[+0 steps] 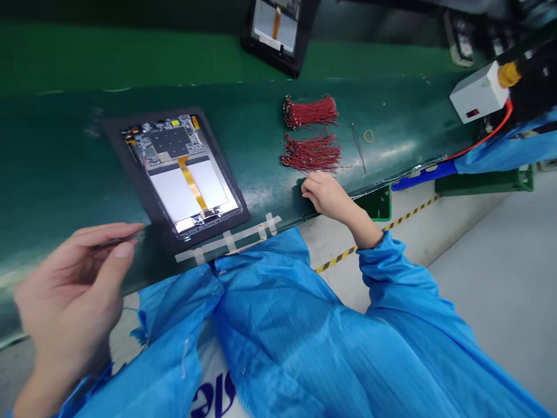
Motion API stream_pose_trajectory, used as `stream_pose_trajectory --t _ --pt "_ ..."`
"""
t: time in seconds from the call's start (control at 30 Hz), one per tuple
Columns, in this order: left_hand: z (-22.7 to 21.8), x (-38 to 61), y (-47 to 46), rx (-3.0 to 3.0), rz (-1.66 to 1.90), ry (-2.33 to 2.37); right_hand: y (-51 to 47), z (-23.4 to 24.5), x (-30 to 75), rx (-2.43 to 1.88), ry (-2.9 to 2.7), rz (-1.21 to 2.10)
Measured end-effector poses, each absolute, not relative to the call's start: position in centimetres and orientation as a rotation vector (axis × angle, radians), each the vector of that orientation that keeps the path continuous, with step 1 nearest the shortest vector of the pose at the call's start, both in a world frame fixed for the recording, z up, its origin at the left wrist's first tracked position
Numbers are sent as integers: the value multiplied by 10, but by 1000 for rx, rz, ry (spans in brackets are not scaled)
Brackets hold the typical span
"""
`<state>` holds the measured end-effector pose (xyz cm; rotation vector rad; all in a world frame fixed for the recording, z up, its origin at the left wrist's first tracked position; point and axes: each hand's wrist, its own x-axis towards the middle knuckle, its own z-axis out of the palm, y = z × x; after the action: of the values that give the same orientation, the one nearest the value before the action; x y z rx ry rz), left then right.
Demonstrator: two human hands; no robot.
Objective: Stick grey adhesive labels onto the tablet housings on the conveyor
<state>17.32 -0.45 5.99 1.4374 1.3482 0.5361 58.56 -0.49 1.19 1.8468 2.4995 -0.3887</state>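
Tablet: back off, lying on a dark mat
Progress: circuit board and orange ribbon in place; red wire bundles loose, right of tablet
Left hand: left of tablet's near corner, fingertips nearly meeting
Right hand: right of tablet, fingers curled
Grip: contents of both too blurred to tell
Writing: cut-off shirt letters, nearer the wearer than tablet

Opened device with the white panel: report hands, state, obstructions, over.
Left hand left of the opened device, grip unclear. Right hand beside the lower red wire bundle, grip unclear. Circuit board exposed; nothing lies across the device.
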Motion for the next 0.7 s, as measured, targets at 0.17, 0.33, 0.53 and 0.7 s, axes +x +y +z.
stream_pose_trajectory --t 0.17,0.33,0.53,0.7 --pt "70 194 10 1412 461 1326 9 11 591 1717 2527 -506" --pt "53 184 0 1373 689 1472 20 18 578 2104 2749 -711" --pt "32 237 5 884 380 936 16 13 501 1938 3324 -776" --pt "36 264 22 494 431 863 -5 9 446 1029 3387 -1077"
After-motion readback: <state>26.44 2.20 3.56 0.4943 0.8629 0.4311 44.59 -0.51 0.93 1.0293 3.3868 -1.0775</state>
